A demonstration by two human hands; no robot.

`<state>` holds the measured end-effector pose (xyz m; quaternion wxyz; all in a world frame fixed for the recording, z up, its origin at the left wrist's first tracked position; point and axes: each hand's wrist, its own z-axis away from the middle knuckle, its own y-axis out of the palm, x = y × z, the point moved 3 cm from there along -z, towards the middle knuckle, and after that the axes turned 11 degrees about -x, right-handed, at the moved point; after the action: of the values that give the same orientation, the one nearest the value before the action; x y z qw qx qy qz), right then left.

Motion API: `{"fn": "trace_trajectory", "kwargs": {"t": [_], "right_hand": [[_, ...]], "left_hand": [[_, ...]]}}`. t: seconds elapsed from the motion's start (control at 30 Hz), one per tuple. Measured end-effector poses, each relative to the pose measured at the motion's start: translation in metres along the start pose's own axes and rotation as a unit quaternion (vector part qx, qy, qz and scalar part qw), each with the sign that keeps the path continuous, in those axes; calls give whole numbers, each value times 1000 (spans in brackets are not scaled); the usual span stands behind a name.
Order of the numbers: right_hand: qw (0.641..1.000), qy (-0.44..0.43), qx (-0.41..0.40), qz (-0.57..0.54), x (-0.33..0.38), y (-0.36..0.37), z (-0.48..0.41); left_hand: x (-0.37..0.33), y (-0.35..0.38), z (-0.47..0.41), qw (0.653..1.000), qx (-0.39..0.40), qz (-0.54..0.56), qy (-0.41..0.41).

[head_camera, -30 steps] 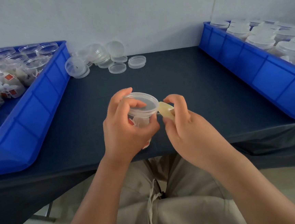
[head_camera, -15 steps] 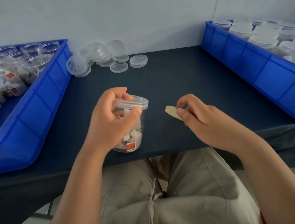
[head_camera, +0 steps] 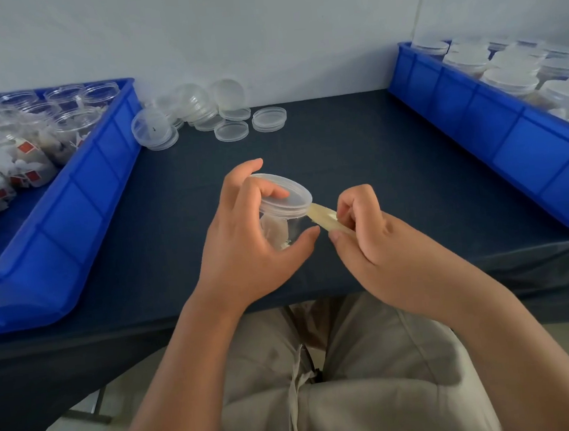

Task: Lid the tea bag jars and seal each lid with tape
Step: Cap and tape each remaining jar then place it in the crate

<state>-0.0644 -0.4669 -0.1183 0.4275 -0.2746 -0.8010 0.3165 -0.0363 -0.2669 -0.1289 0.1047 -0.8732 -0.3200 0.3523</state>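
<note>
**Head camera: tape strip back at the lid's edge, seal about to start**

Head view shows the gap closed. Half a second ago the two hands were apart, the jar low by the table's near edge and the strip held off to 3 o'clock of it. Now the jar (head_camera: 294, 230) is lifted and tilted at the middle of my view, and the free end of the tape strip (head_camera: 326, 216) touches the rim of the lid (head_camera: 291, 194) on its 4 o'clock side.

The left hand (head_camera: 244, 243) has its fingers curled round the jar, one finger lying over the lid's top and the thumb under the clear wall. The right hand (head_camera: 375, 241) pinches the other end of the strip between thumb and fingertips, the rest of its fingers folded in.

I read this as the lid already on and the sealing step just beginning: the strip has landed but does not look pressed down across the seam yet. Whether it has stuck, I cannot tell.

At 9 to 10 o'clock the left bin (head_camera: 78, 199) holds open jars (head_camera: 75, 123) of tea bags; at 2 o'clock the right bin (head_camera: 495, 121) holds lidded jars (head_camera: 508, 79). Spare lids (head_camera: 231, 130) lie at 11 to 12 o'clock on the table (head_camera: 356, 147). Plenty of jars remain.
</note>
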Motion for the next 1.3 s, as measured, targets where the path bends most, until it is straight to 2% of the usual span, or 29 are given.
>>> {"fn": "trace_trajectory", "kwargs": {"t": [0.23, 0.5, 0.63, 0.87, 1.03, 1.2, 1.3], "right_hand": [[995, -36, -45, 77, 12, 2, 3], [993, -12, -57, 100, 22, 5, 4], [997, 6, -47, 63, 15, 11, 3], [997, 66, 28, -39, -1, 13, -4], [999, 32, -9, -30, 1, 16, -4], [998, 35, -21, -39, -1, 14, -4], [999, 23, -21, -39, 0, 15, -5]], "left_hand": [[-1, 4, 2, 999, -33, -17, 13], [-2, 6, 1, 997, -56, -43, 11], [-2, 7, -1, 997, -58, -49, -5], [15, -4, -4, 992, -77, 45, -83], [23, -7, -6, 987, -83, 65, -123], [31, -12, -2, 989, -73, 55, -113], [28, -9, 0, 995, -64, 55, -59]]}}
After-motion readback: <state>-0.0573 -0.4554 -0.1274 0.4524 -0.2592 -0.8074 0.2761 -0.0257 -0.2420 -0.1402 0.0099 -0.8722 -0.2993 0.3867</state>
